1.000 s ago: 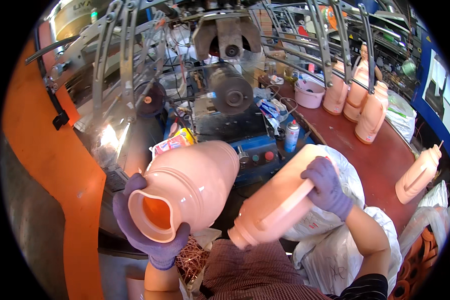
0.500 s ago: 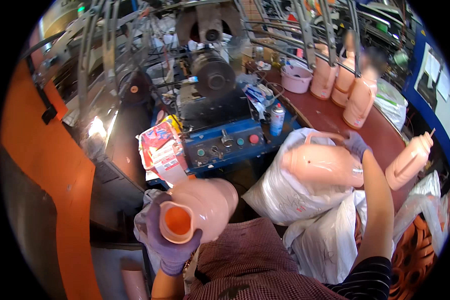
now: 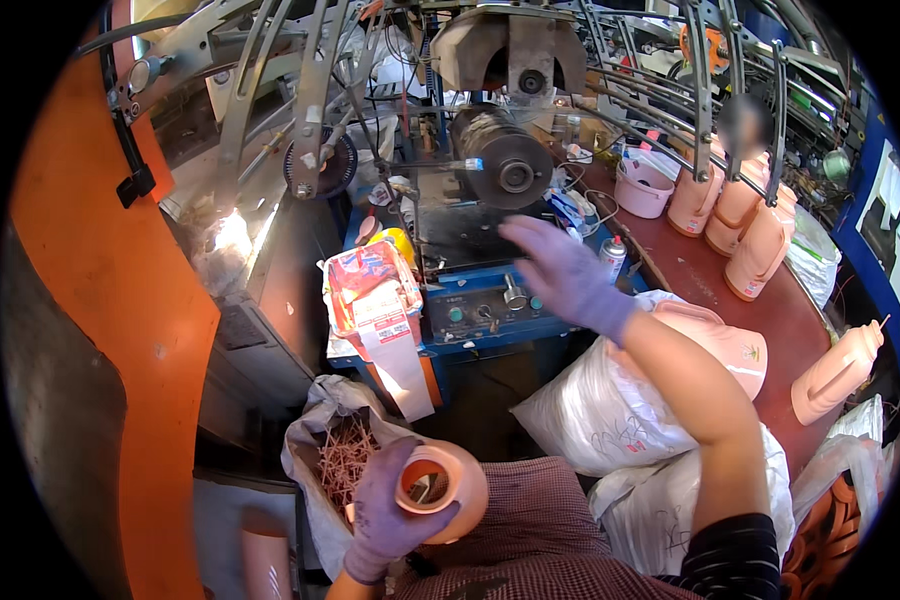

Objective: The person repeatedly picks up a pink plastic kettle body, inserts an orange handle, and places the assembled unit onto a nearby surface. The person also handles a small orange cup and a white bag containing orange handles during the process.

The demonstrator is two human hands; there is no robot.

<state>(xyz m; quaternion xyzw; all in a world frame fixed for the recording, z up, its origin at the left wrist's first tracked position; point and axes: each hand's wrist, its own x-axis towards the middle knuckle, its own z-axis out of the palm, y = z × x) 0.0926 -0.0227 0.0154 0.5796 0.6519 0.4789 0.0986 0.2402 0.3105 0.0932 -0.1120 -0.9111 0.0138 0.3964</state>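
My left hand (image 3: 390,505), in a purple glove, grips a hollow peach plastic jug body (image 3: 467,500) by its open rim, just in front of my checked apron. The round opening faces up toward me, and its inside is visible. My right hand (image 3: 568,272), gloved alike, is raised over the machine's blue control panel (image 3: 470,325) with its fingers stretched out and nothing in them. Below my right forearm a second peach jug (image 3: 740,352) with a handle and a small printed mark lies on a full white sack (image 3: 610,420), partly hidden by the arm.
Beyond the panel stands a machine with a dark roller (image 3: 510,165) and metal arms (image 3: 705,80). A box of labels (image 3: 370,285) sits left of the panel. Several peach jugs (image 3: 765,250), a pink bucket (image 3: 643,187) and a spray can (image 3: 613,255) stand right. Sticks fill a sack (image 3: 345,455).
My right hand has left the jug on the sack and swung left, over the control panel. The jug in my left hand has moved lower and turned its opening upward. The view has shifted.
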